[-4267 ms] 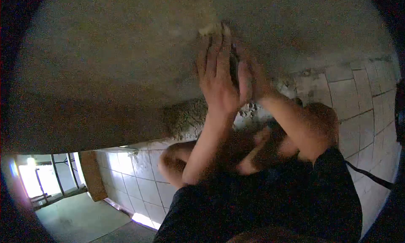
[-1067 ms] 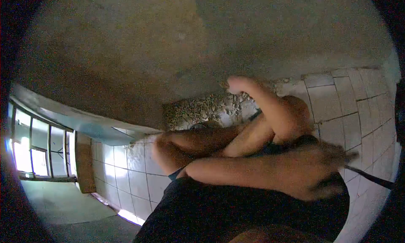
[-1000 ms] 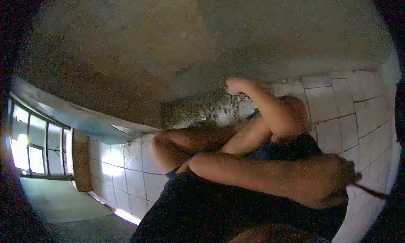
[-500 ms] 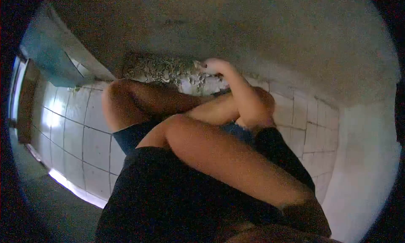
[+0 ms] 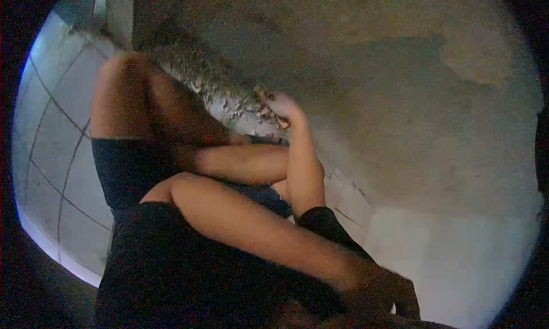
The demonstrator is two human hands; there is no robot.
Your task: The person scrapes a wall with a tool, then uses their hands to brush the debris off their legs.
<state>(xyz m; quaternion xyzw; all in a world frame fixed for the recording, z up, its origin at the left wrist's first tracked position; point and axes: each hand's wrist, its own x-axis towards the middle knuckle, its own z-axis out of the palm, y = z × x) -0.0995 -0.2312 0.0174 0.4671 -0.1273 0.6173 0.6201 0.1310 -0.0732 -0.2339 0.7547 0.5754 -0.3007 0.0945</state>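
My right hand (image 5: 281,106) reaches to the base of the wall, against a strip of peeling, flaky material (image 5: 220,97). Its fingers are blurred, and pale flakes lie around and under them; whether any flake is gripped is unclear. My left forearm crosses in front of my body, over the dark clothing. At its end, low on the right, my left hand (image 5: 397,292) is in deep shadow beside my dark sleeve (image 5: 329,223), with its fingers hard to make out.
My bent, crossed legs (image 5: 123,94) occupy the left and middle. Pale floor tiles (image 5: 51,140) with dark joints lie at the left. A rough grey wall (image 5: 366,100) rises behind the flakes, with a patch of different tone at upper right. A paler wall (image 5: 457,260) stands at lower right.
The view has turned and shifted, so my legs and the tiles sit further left. My right hand appears slightly lower, still at the flaky strip. More of my left hand shows at lower right.
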